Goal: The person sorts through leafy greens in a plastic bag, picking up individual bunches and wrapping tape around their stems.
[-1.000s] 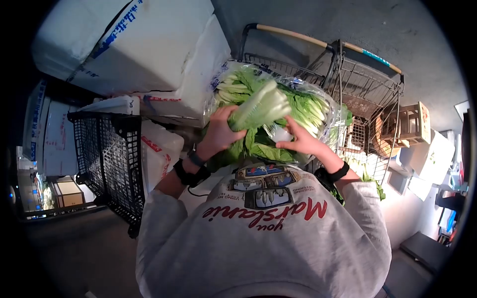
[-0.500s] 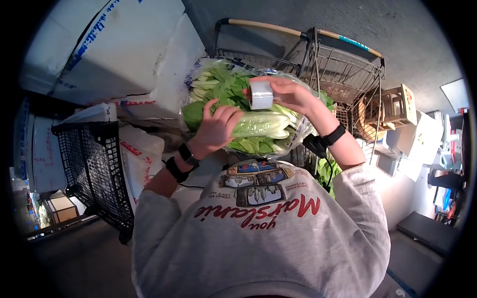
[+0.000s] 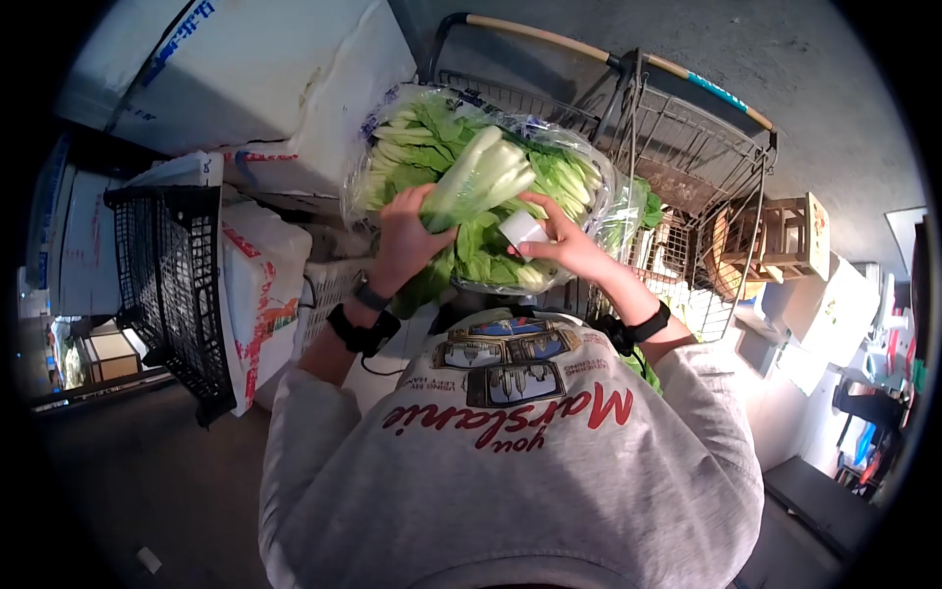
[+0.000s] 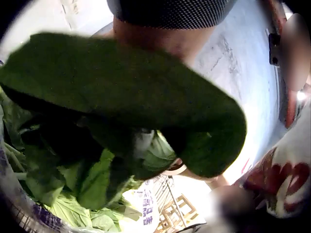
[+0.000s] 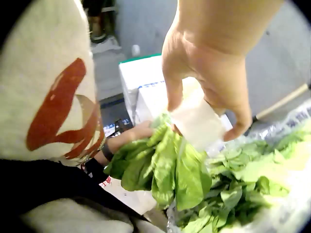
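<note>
Greens fill a crinkled clear plastic bag [image 3: 599,191] resting in a wire-mesh metal cart [image 3: 687,137]. The left hand [image 3: 400,240] grips a pale-stalked, leafy green bok choy head [image 3: 478,179] above that bag, fingers curled round its base. The right hand [image 3: 564,245] pinches a small white roll of tape [image 3: 520,228] just beside the stalks. The right wrist view shows the glossy roll clamped between thumb and fingers [image 5: 175,92]; the left wrist view shows only dark, broad leaves close up, hiding its fingers.
</note>
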Action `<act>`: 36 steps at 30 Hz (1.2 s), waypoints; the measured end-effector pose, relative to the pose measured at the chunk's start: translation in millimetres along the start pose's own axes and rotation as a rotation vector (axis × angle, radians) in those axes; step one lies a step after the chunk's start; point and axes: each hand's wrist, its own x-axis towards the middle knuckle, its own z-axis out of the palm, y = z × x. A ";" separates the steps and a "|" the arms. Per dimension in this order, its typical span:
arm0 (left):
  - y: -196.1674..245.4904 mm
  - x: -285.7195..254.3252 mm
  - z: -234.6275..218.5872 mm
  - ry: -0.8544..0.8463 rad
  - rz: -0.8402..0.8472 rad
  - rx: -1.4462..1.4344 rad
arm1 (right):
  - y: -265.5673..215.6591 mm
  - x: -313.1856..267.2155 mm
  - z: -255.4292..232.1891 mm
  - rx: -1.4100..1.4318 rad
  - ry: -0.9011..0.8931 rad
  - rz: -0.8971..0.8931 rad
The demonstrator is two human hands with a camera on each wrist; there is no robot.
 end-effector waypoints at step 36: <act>-6.6 10.7 160.7 -0.253 -0.312 -0.332 | 43.4 40.1 -85.1 -0.188 0.085 -0.157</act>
